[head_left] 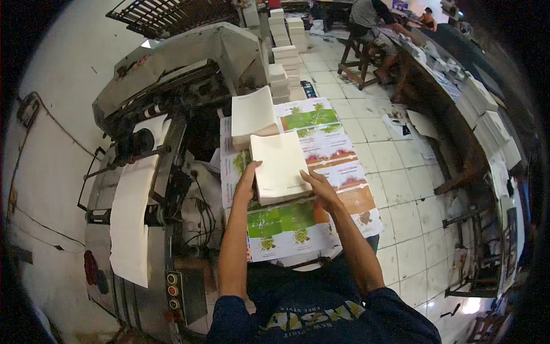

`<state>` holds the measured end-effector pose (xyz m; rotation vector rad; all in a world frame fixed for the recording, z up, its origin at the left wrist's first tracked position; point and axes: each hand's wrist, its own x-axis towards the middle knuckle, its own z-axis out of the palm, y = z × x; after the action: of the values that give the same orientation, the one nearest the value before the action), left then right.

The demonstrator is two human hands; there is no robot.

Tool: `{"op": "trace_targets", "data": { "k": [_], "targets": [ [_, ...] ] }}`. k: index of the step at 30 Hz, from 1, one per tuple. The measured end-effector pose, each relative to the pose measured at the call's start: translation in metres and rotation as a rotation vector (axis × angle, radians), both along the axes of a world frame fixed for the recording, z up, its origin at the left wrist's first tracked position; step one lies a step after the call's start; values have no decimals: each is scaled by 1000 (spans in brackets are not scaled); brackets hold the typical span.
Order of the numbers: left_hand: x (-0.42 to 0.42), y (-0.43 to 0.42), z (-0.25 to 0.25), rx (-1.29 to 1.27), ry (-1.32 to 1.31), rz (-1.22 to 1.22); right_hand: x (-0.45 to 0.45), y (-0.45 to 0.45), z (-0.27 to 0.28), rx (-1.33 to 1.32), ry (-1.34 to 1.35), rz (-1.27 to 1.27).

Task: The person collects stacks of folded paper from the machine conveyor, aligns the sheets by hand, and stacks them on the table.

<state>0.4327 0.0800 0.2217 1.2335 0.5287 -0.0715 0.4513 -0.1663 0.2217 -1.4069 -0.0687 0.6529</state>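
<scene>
A thick stack of cream paper sheets (pixel 281 166) lies in front of me over a table covered with printed sheets (pixel 286 221). My left hand (pixel 246 180) grips its left edge, the thumb on top. On the right edge, my right hand (pixel 321 188) holds the same stack, also with the thumb over the top sheet. Directly behind it stands a second cream stack (pixel 253 114), its top sheets curving up at the far side. Whether the held stack rests fully on the table cannot be made out.
To the left is a printing machine (pixel 183 74) with a row of paper (pixel 133 218) along its feed bed and round buttons (pixel 173 290). Several paper piles (pixel 281 80) rise behind the table. A long workbench (pixel 447 80) runs along the right, where a person (pixel 372 23) sits on a wooden stool (pixel 358 60).
</scene>
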Motion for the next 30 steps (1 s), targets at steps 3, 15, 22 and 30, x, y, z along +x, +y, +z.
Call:
{"op": "trace_targets", "data": {
  "k": [3,15,22,30],
  "targets": [
    [-13,5,1,182,143,-36,-12,2,-20,37,-108,6],
    [-109,-34,125,1233,-512,-280,-78,-37,8,-305,-726,-189],
    [-121,-65,133,1467,-412,-596,-59,-72,32,-205,-763,126],
    [-140,-50,130,1645,-242,-630,-73,-77,29,-278,-832,89]
  ]
}}
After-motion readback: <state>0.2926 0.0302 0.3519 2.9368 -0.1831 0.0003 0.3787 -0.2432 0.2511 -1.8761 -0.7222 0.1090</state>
